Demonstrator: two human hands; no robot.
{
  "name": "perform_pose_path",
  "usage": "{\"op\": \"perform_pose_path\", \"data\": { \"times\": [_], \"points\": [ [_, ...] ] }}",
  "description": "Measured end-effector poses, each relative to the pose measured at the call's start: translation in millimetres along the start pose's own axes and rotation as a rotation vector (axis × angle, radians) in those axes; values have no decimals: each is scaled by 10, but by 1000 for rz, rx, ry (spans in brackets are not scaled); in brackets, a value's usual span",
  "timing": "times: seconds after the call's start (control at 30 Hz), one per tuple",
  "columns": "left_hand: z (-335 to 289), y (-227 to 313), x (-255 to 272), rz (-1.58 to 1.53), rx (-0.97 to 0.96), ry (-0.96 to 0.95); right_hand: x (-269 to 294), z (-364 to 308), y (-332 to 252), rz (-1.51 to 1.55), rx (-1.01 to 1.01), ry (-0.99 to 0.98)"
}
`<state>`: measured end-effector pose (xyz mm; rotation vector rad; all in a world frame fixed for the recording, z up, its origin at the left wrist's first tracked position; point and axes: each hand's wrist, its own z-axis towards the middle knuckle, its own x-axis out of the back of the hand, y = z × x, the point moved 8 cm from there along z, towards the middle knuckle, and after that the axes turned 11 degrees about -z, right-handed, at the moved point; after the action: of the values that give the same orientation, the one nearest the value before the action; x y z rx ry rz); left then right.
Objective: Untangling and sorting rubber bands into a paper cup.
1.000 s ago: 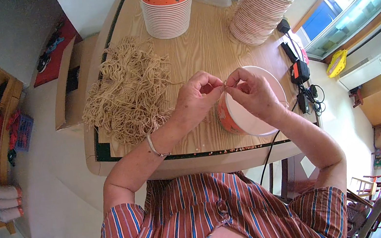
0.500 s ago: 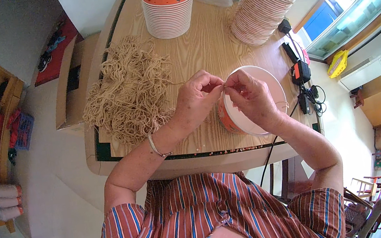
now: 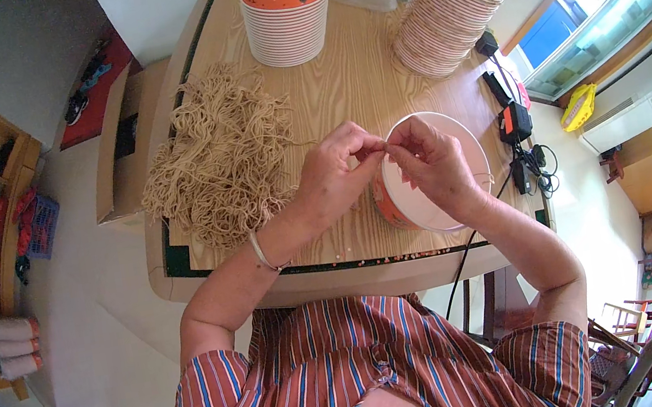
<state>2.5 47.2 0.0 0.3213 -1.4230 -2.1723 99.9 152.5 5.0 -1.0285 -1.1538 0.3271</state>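
- The table point(image 3: 363, 84), wood-topped, runs partly out of sight under the heap, the stacks and the forearms.
- The heap of beige cord point(image 3: 223, 160) lies left of the left hand, so tangled that single strands are hard to follow.
- The leaning stack of orange-and-white buckets point(image 3: 442, 22) is cropped by the upper edge.
- The upright bucket stack point(image 3: 290, 32) also loses its top there.
- The single bucket point(image 3: 421, 208), white inside, sits near the table's front edge; the right hand and wrist cover part of its opening and rim.
- The left hand point(image 3: 342, 169) pinches thumb against forefinger; its palm is hidden.
- The right hand point(image 3: 436, 160) pinches likewise, fingertips meeting the left's at the bucket's left side. Whatever lies between them is too small to tell.
- A thin strand point(image 3: 492, 178) shows at the bucket's right rim; its ends cannot be made out.
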Motion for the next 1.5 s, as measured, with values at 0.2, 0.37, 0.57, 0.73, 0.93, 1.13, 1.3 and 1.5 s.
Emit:
{"op": "perform_pose_path", "data": {
  "times": [0.2, 0.37, 0.57, 0.73, 0.93, 1.13, 1.3, 1.5],
  "points": [
    [81, 6, 15, 27, 5, -68, 58, -9, -153, -221, 182, 83],
    [127, -8, -22, -17, 10, -154, 98, -59, -261, -346, 315, 171],
    [119, -97, 0, -101, 58, -142, 72, -101, -503, -425, 461, 123],
    [145, -92, -21, -102, 96, -165, 63, -115, -478, -489, 479, 111],
    [155, -140, -8, -143, 69, -135, 69, -117, -454, -528, 446, 178],
    [128, -46, -28, -35, 71, -118, 60, 52, 26, 16, -133, -39],
    [94, -24, -26, 55, 23, -84, -53, 33, 158, 524, -343, -192],
    [90, 25, -49, 67, -78, -65, -72, -11, 170, 584, -384, -239]
  ]
}}
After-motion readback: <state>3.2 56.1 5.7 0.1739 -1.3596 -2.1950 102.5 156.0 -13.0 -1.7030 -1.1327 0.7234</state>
